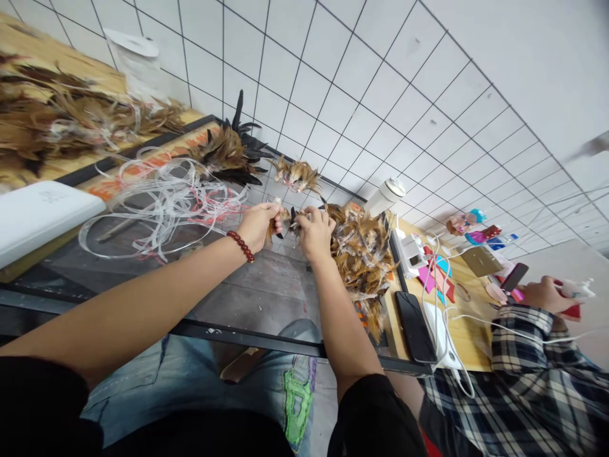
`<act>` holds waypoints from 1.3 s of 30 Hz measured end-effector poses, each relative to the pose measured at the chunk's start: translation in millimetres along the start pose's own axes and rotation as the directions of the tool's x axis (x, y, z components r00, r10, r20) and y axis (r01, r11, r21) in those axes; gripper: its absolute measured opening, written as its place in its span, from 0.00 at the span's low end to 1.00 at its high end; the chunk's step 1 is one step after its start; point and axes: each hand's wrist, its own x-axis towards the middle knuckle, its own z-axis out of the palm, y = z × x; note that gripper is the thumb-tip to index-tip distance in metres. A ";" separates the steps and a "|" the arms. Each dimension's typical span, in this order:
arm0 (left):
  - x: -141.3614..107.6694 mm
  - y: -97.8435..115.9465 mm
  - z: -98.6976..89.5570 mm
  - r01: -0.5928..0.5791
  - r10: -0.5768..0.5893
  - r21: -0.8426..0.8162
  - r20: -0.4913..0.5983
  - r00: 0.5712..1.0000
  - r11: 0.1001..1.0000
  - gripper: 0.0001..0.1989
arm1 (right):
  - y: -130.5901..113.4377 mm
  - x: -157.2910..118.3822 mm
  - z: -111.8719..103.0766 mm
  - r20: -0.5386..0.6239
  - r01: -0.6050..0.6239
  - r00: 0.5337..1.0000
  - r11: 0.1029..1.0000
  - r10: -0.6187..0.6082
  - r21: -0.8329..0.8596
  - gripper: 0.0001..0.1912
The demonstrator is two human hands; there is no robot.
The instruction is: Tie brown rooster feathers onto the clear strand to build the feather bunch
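My left hand (259, 227), with a bead bracelet (240, 246) at the wrist, pinches a small brown feather bunch (270, 233) with a pale end. Just to its right, the fingers of my right hand (314, 231) close on dark-tipped feathers (294, 219). The two hands are a short gap apart over the grey tabletop (266, 285). A large pile of brown feathers (361, 251) lies right beside my right hand. Beyond the hands sits a small feather cluster (299, 176). To the left of my left hand is a tangle of clear plastic strips (166, 197).
Black and brown feathers (228, 152) stand at the back left, near more feathers (71, 124). A white box (47, 216) lies left. A white tumbler (386, 195), phone (415, 325) and power strip (412, 254) with cables are right. A person in a plaid sleeve (521, 339) works there.
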 end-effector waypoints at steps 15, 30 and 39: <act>-5.4 -5.5 3.3 -0.076 0.069 0.098 0.068 0.995 0.992 0.08 | -16.3 9.2 13.8 0.235 -0.188 0.884 -0.154 0.405 0.970 0.13; -10.9 -13.2 6.5 0.157 -0.166 0.070 0.156 0.974 0.985 0.08 | -15.9 5.0 20.9 0.154 -0.172 0.824 -0.019 0.545 0.985 0.10; -4.8 -9.4 5.7 0.026 -0.026 0.018 0.001 1.000 1.000 0.10 | -13.5 7.2 9.7 0.180 -0.195 0.849 -0.023 0.497 0.981 0.10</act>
